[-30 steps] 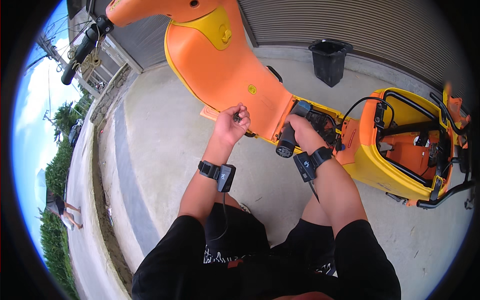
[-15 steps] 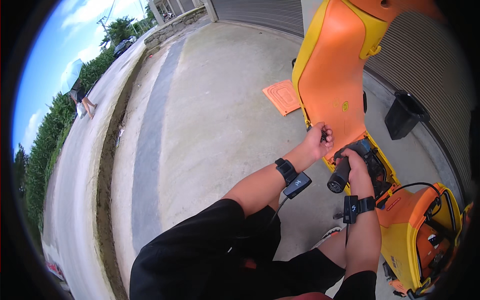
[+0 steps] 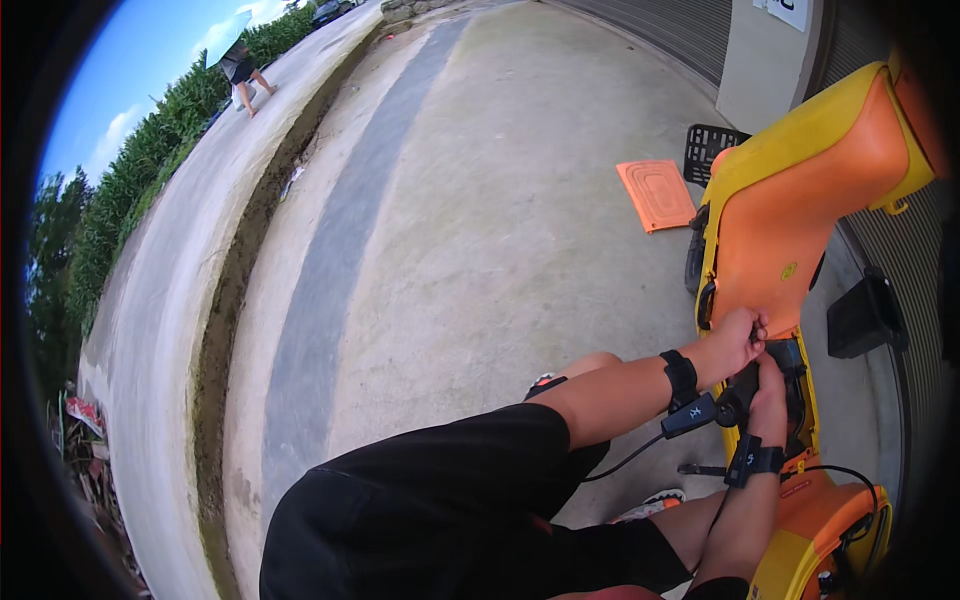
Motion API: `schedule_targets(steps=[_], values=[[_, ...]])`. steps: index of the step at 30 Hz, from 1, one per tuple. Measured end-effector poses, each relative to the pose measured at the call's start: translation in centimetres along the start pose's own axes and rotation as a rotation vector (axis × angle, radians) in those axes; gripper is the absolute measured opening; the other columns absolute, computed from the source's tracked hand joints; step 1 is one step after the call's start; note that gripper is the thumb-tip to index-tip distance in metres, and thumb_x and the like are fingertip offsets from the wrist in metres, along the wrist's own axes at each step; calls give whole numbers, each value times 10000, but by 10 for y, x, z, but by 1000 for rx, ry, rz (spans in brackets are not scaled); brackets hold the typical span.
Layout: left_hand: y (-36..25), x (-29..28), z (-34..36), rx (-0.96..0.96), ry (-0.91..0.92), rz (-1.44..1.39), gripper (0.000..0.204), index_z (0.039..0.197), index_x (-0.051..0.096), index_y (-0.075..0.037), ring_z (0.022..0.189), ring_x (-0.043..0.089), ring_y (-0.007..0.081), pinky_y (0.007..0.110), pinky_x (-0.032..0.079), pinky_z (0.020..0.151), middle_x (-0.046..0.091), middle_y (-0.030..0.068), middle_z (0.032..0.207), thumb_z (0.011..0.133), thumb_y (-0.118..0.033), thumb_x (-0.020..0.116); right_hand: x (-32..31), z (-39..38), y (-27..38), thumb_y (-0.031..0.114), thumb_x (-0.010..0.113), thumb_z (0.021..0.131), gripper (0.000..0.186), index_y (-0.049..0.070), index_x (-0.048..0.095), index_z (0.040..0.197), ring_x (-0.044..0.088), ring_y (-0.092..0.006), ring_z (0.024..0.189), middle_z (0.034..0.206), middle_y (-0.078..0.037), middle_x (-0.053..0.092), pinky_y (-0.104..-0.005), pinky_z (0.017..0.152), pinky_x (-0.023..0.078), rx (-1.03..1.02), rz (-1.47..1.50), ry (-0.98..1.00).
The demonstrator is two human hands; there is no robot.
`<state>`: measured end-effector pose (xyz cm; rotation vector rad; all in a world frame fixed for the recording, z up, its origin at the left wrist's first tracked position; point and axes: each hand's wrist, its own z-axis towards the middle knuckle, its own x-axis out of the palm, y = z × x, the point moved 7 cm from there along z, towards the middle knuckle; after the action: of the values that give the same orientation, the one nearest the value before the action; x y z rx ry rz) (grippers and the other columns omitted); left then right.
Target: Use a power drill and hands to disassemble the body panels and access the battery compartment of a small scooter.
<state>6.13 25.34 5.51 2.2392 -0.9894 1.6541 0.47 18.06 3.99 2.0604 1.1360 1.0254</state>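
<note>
My left hand point(image 3: 742, 340) is closed on small dark pieces, too small to name, just above an open compartment point(image 3: 796, 385) in the orange-and-yellow scooter's deck point(image 3: 775, 265). Below it my right hand point(image 3: 767, 390) grips a black cylindrical power tool point(image 3: 737, 405), held low over that compartment and partly hidden by my left wrist. Dark parts and cables show inside the compartment. The scooter's rear body point(image 3: 800, 550), orange and yellow with a black cable looped over it, is at the lower right.
An orange panel point(image 3: 655, 195) lies on the concrete near a black grid basket point(image 3: 708, 150). A black bin point(image 3: 862, 315) stands beside a shutter wall at right. At upper left a person point(image 3: 245, 65) with an umbrella walks along the road beyond a drain channel point(image 3: 240, 270).
The view has swung left, so the scooter sits farther right in the picture. Both hands have drawn close together over the compartment, still holding things. The walking person has moved farther along the road.
</note>
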Motion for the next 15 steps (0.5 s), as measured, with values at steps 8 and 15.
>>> schedule_targets(steps=[8, 15], values=[[-13, 0, -8, 47, -66, 55, 152, 811, 498, -116, 493, 398, 88, 235, 283, 434, 432, -39, 614, 905, -207, 422, -5, 46, -17, 176, 553, 851, 104, 87, 597, 882, 619, -183, 706, 817, -41, 626, -298, 631, 506, 21, 61, -2], [-21, 0, -22, 25, -145, 111, 198, 770, 455, -146, 420, 302, 86, 255, 207, 383, 344, -52, 552, 889, -300, 417, -6, 53, -23, 167, 584, 797, 86, 87, 593, 830, 599, -186, 649, 762, -44, 613, -295, 599, 497, 58, 32, 56]])
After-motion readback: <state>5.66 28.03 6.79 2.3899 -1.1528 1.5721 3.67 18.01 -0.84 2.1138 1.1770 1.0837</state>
